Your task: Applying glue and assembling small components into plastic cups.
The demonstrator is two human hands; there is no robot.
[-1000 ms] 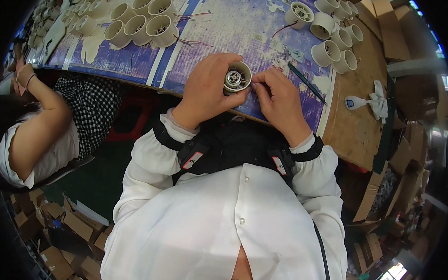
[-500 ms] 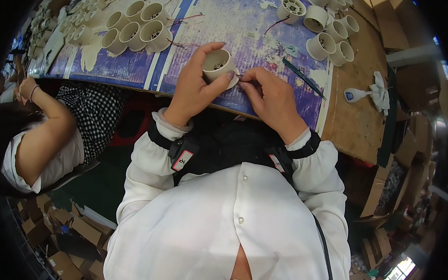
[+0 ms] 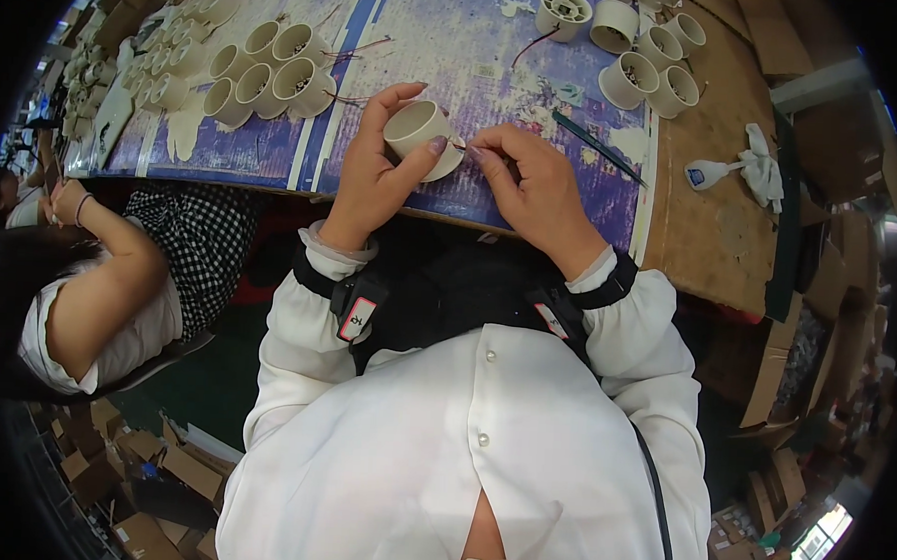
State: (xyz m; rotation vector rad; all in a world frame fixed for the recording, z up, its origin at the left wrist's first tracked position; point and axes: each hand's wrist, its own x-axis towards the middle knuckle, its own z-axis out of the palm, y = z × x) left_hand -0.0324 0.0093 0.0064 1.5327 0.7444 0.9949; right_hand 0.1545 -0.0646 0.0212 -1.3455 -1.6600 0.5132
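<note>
My left hand (image 3: 371, 172) is wrapped round a white plastic cup-shaped housing (image 3: 412, 128) with a flange at its base. The housing is tilted, its open mouth turned up and to the left, above the table's near edge. Thin dark and red wires (image 3: 460, 147) come out beside the flange. My right hand (image 3: 538, 184) pinches their end between thumb and index finger, just right of the housing. The fingertips cover the wire ends.
Similar housings (image 3: 304, 86) with red wires stand in a cluster at the left, and more (image 3: 629, 80) at the right. A dark green tool (image 3: 599, 146) lies right of my hand, beyond it a white bottle (image 3: 708, 174). A co-worker (image 3: 118, 276) sits at the left.
The housing has moved slightly left and is tilted more, so its mouth shows less of the inside. My right fingers have drawn a little away from the flange along the wires.
</note>
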